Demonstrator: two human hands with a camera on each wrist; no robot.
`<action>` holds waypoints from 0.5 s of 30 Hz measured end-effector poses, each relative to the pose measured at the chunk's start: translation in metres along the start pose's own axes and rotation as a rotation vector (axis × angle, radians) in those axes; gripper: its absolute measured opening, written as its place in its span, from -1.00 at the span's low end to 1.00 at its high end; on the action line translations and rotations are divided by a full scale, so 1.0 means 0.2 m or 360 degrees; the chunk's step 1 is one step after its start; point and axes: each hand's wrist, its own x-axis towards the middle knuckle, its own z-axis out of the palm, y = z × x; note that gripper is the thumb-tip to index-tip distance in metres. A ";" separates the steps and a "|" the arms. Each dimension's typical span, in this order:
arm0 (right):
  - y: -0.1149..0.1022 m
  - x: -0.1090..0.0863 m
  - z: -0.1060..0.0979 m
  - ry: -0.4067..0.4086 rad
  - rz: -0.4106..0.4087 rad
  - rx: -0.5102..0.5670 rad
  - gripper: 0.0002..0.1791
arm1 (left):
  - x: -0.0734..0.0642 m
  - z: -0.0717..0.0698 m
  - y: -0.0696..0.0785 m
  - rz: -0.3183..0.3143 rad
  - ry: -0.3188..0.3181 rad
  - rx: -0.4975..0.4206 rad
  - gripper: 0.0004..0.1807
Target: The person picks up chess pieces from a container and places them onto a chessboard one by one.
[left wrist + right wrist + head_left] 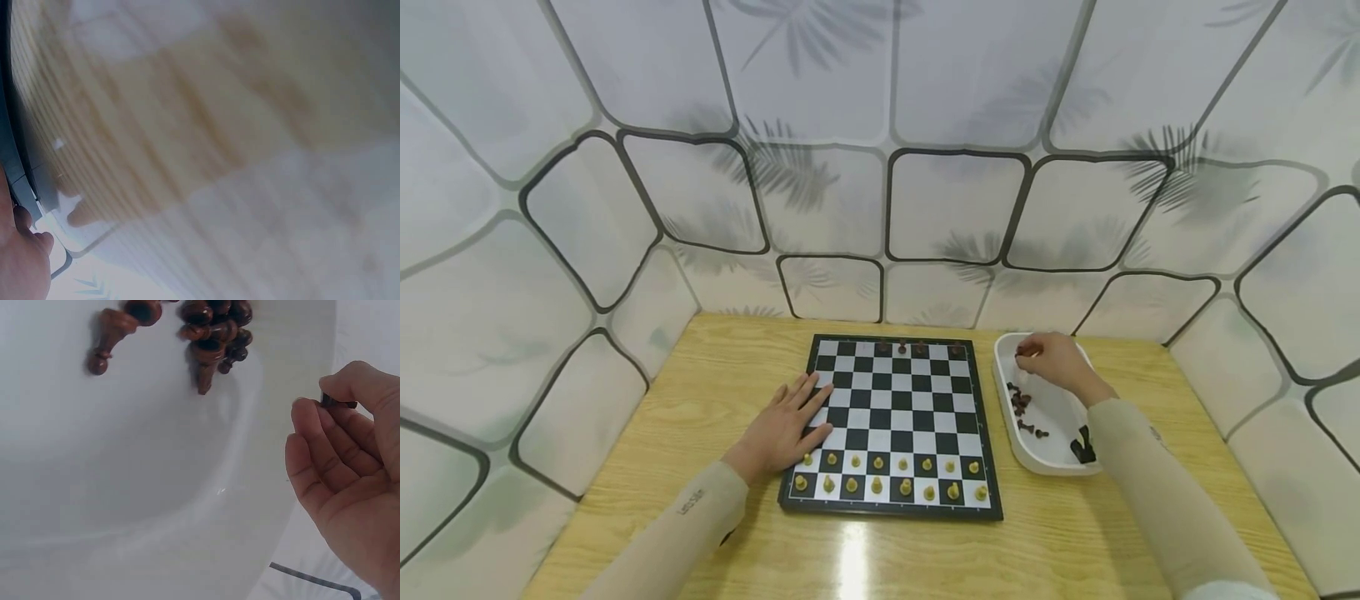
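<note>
My left hand (781,429) rests on the left side of the chessboard (891,421), fingers extended over its edge squares. Two rows of yellow chess pieces (878,462) stand along the near side. Several dark red pieces (902,347) stand on the far row. Over the far end of a white tray (1060,408), my right hand (1054,360) pinches a small dark chess piece (337,402) between thumb and fingers. Most of that piece is hidden by the fingertips. Loose brown chess pieces (206,353) lie in the tray, as the right wrist view shows.
Black items (1082,446) lie in the near right part of the tray, beside the right sleeve. The wooden table (730,358) meets patterned walls (955,208) at the back and sides. Blurred tabletop fills much of the left wrist view.
</note>
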 end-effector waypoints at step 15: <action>-0.26 0.09 0.01 0.0104 -0.0117 0.0111 -0.73 | 0.00 0.01 -0.01 -0.0016 -0.0013 0.0009 -0.17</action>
